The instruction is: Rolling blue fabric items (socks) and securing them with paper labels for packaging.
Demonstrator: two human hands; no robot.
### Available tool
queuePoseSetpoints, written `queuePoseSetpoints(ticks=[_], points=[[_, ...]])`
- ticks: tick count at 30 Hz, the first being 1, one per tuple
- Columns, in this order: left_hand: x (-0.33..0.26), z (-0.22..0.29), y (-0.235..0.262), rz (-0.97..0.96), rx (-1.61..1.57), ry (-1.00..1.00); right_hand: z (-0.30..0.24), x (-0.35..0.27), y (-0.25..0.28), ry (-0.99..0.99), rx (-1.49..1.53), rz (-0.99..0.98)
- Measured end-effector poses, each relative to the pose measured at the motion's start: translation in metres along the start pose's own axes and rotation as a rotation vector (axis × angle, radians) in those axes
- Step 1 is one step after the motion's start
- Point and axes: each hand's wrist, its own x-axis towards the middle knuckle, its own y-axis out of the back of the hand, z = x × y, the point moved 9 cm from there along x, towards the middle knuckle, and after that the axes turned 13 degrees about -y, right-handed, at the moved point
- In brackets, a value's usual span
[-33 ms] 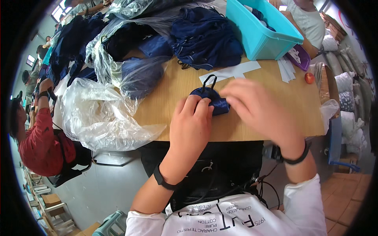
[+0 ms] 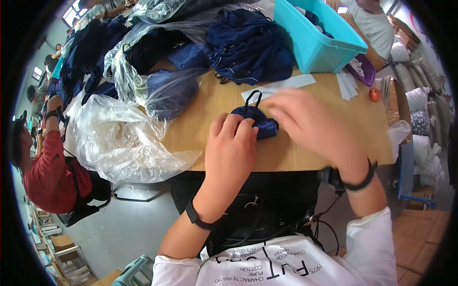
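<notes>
**Both hands on a rolled navy cloth at the table's near edge**

A small rolled navy cloth piece (image 2: pixel 260 125) with a black loop lies on the wooden table (image 2: pixel 305 152), near the middle of its near side. The left hand (image 2: pixel 231 150) presses down on the roll's near-left end, its fingers (image 2: pixel 238 126) curled over the fabric and touching it. The right hand (image 2: pixel 310 124) sits just right of the roll, blurred; its fingers reach toward the cloth, but whether they grip it I cannot tell. Each wrist carries 1 dark band.

Just beyond the roll lies a white paper strip (image 2: pixel 279 86). Farther back sits a heap of navy garments (image 2: pixel 248 47), and to its right a turquoise plastic bin (image 2: pixel 317 35) with dark cloth inside. Left of the roll, clear plastic bags (image 2: pixel 124 138) spill over the table's edge, some wrapped around more navy fabric. A small red round object (image 2: pixel 375 94) rests near the right edge, beside a stack of white slips (image 2: pixel 347 83). A person in a red top (image 2: pixel 45 176) is at the far left.
</notes>
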Motion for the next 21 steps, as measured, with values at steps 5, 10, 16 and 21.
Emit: queuePoseSetpoints(ticks=[5,10,16,21], points=[[0.007,0.0,-0.003,0.028,0.027,-0.027,0.052,0.04,-0.049,-0.089,0.002,-0.09],[0.003,-0.003,-0.001,-0.016,0.047,0.039,0.056,0.045,-0.066,-0.221,0.19,-0.368],[0.004,-0.005,-0.003,-0.044,0.013,0.066,0.06,0.035,-0.073,-0.317,0.551,-0.432],[0.005,-0.009,-0.003,-0.064,-0.021,0.102,0.06,0.032,-0.079,-0.409,0.535,-0.548]])
